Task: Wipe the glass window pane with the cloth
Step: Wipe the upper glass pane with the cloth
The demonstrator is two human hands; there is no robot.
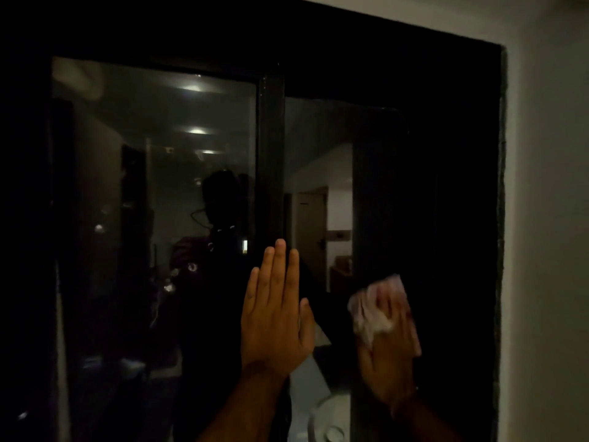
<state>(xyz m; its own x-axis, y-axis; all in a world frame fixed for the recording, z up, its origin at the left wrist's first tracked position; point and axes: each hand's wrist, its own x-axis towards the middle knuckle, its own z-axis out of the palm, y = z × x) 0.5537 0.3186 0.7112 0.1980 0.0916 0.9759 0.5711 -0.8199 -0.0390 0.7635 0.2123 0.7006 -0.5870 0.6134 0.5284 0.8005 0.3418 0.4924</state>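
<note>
A dark-framed window with glass panes fills the view; the right pane (322, 161) reflects a lit room. My right hand (387, 368) presses a crumpled whitish-pink cloth (376, 309) flat against the lower right part of that pane; the cloth is blurred. My left hand (275, 314) lies flat, fingers up and together, on the dark middle frame bar (271, 148) and the pane's edge, holding nothing. The left pane (153, 173) shows a dark reflection of a person.
A black outer frame (462, 154) borders the window on the right, with a pale wall (548, 218) beyond it. The scene is dim. Ceiling lights and a doorway show as reflections in the glass.
</note>
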